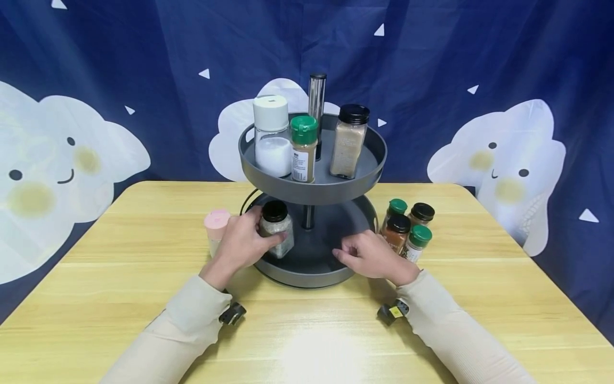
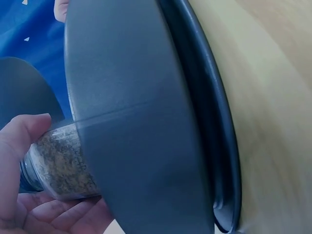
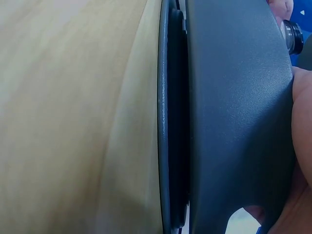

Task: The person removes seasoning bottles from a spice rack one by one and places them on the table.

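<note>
My left hand [image 1: 244, 237] grips a clear spice jar [image 1: 284, 246] with a black lid, thumb across its front. The jar stands upright at the left of the lower tray [image 1: 312, 280] of a grey two-tier turntable. Dried pale-green flakes [image 2: 66, 161] fill it in the left wrist view, its base hidden behind the tray wall. Over the right rim of the same tray, my right hand [image 1: 371, 256] has loosely curled fingers and holds nothing. Part of that hand [image 3: 303, 122] shows along the rim in the right wrist view.
The upper tray [image 1: 312, 191] bears a white-lidded shaker [image 1: 272, 136], a green-capped bottle [image 1: 303, 154] and a black-lidded jar [image 1: 349, 141] around the post [image 1: 317, 98]. A pink-lidded container [image 1: 217, 224] stands left of the turntable. Several spice bottles [image 1: 395, 234] cluster on the right.
</note>
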{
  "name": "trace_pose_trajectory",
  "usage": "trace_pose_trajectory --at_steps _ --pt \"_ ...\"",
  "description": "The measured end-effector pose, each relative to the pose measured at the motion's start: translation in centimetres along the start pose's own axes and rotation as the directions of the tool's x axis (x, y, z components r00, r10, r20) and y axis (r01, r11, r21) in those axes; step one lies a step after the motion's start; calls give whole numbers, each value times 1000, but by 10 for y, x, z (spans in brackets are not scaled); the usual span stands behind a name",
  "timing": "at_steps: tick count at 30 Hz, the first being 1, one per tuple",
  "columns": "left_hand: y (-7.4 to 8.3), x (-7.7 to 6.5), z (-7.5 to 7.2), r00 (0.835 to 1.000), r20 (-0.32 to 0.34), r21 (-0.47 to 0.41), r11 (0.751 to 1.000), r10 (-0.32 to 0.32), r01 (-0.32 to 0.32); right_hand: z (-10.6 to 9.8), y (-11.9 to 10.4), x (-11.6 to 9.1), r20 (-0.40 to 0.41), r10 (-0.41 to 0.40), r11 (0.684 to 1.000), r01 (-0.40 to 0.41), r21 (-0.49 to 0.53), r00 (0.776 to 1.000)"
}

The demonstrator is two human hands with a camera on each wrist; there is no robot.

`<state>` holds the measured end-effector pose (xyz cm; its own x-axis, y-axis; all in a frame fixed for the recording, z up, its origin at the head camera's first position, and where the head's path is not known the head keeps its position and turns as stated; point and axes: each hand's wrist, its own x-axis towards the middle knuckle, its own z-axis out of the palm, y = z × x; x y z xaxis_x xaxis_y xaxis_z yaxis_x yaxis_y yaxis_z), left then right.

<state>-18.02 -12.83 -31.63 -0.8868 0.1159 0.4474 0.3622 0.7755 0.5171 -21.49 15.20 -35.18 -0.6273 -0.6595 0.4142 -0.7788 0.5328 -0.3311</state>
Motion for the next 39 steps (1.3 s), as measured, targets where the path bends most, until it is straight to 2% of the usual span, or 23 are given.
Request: trace_pose_trajectory --at_steps 14,39 --pt "4 0 -8 1000 13 -38 999 -24 25 -2 -1 0 2 5 1000 -5 4 1000" --pt "7 1 -24 999 -6 -12 999 -38 38 -2 -2 0 8 13 1000 -13 6 1000"
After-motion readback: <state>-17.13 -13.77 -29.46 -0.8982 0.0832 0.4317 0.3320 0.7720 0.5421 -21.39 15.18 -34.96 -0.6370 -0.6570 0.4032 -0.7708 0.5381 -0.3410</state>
